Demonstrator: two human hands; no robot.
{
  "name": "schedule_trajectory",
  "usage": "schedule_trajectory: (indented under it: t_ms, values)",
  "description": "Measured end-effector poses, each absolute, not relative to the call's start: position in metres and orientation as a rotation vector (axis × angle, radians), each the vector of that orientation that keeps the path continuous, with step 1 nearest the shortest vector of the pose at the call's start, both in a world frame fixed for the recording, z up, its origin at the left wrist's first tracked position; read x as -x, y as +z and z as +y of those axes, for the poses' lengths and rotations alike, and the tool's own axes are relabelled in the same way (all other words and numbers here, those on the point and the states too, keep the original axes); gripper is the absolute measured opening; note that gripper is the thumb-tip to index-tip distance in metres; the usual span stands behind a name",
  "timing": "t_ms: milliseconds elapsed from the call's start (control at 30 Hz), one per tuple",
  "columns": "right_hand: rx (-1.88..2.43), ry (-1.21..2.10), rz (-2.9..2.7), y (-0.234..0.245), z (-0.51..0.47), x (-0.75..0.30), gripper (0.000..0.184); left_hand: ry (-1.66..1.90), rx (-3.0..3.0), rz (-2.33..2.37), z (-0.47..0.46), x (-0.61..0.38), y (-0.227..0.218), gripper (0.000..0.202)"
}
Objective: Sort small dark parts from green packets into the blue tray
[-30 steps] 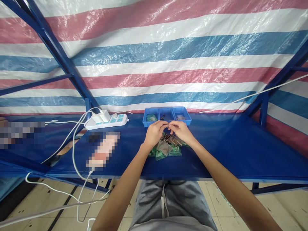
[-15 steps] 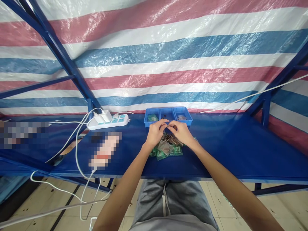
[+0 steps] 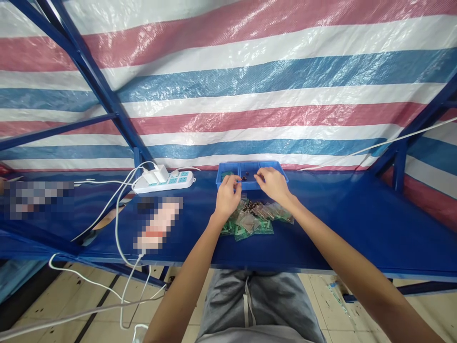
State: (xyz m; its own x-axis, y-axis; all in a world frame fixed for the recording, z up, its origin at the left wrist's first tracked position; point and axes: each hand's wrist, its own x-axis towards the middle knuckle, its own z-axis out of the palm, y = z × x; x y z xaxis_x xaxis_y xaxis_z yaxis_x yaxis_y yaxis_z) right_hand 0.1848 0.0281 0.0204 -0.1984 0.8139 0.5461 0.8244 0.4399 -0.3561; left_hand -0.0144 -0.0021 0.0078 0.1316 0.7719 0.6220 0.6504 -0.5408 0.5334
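My left hand (image 3: 227, 196) hovers at the front edge of a blue three-compartment tray (image 3: 282, 172), fingers curled in a pinch over its left part; what they hold is too small to name. Over the tray's middle and right part, my right hand (image 3: 274, 183) has its fingers bent down, tips near small dark parts (image 3: 244, 178) in the middle compartment. Just in front of both hands lies a heap of small clear and green bags with dark parts (image 3: 254, 218) on the blue table (image 3: 339, 214).
A white power strip (image 3: 164, 181) with chargers and white cables (image 3: 117, 224) lies left of the tray. Blurred-out items lie further left and in front of the strip. A striped tarp (image 3: 250, 95) and blue steel frame bars (image 3: 93, 81) close off the back.
Both hands have moved apart and forward from above the bag heap to the tray. The camera has shifted a little.
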Motion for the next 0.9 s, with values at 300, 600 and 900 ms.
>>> schedule_trajectory:
  t_ms: [300,600,900]
  values:
    - [1.229,-0.073,-2.145,0.008,0.006,-0.181,0.025,0.999,-2.443,1.639,-0.002,0.021,0.003,0.018]
    - [1.239,0.186,-2.238,-0.010,-0.005,-0.176,0.019,0.768,-2.519,1.615,-0.001,0.018,-0.004,0.023]
    - [1.262,0.223,-2.229,-0.009,-0.004,-0.178,0.019,0.782,-2.572,1.482,-0.001,0.018,-0.005,0.007]
